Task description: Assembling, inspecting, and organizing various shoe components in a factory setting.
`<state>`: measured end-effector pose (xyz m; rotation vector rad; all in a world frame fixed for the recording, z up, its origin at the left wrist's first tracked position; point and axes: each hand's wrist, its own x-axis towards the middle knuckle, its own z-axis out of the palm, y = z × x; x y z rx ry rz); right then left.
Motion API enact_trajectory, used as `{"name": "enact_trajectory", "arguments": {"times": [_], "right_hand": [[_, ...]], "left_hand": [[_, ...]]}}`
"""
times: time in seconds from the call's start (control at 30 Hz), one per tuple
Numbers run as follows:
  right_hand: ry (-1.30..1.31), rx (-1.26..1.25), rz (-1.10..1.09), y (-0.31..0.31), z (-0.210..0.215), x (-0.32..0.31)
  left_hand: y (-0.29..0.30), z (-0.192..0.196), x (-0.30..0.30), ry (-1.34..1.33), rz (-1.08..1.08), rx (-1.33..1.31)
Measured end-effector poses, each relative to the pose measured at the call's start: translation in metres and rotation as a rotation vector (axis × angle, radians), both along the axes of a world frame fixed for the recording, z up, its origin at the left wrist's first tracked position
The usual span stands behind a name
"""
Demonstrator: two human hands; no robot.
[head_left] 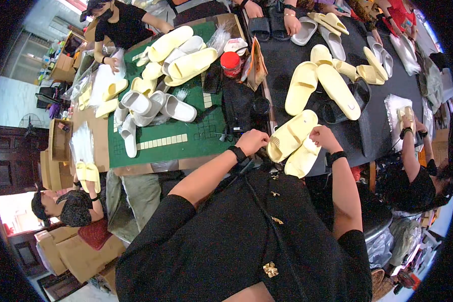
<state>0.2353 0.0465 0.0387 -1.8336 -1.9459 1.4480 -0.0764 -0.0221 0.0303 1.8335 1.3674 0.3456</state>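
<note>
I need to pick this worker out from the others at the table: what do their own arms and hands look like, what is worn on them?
Both forearms are bare below short black sleeves. The left hand and the right hand wear no gloves. Each wrist carries a black band, like a watch or strap. No rings are discernible.

I see bare black tabletop (287, 60) ahead of my hands, hemmed in by two yellow slippers (319, 85) to the right, a red-lidded jar (231, 63) and dark clutter (239, 103) to the left.
</note>
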Motion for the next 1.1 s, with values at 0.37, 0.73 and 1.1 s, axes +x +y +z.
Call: {"name": "enact_trajectory", "arguments": {"times": [0.37, 0.73, 1.1], "right_hand": [[0.161, -0.11, -0.101, -0.018, -0.01, -0.002], [0.295, -0.23, -0.246, -0.035, -0.016, 0.0], [0.242, -0.16, -0.147, -0.042, -0.034, 0.009]], "left_hand": [[0.0, -0.025, 0.014, 0.304, -0.282, 0.302], [-0.006, -0.041, 0.031, 0.227, -0.419, 0.656], [-0.005, -0.007, 0.026, -0.105, -0.162, -0.184]]}}
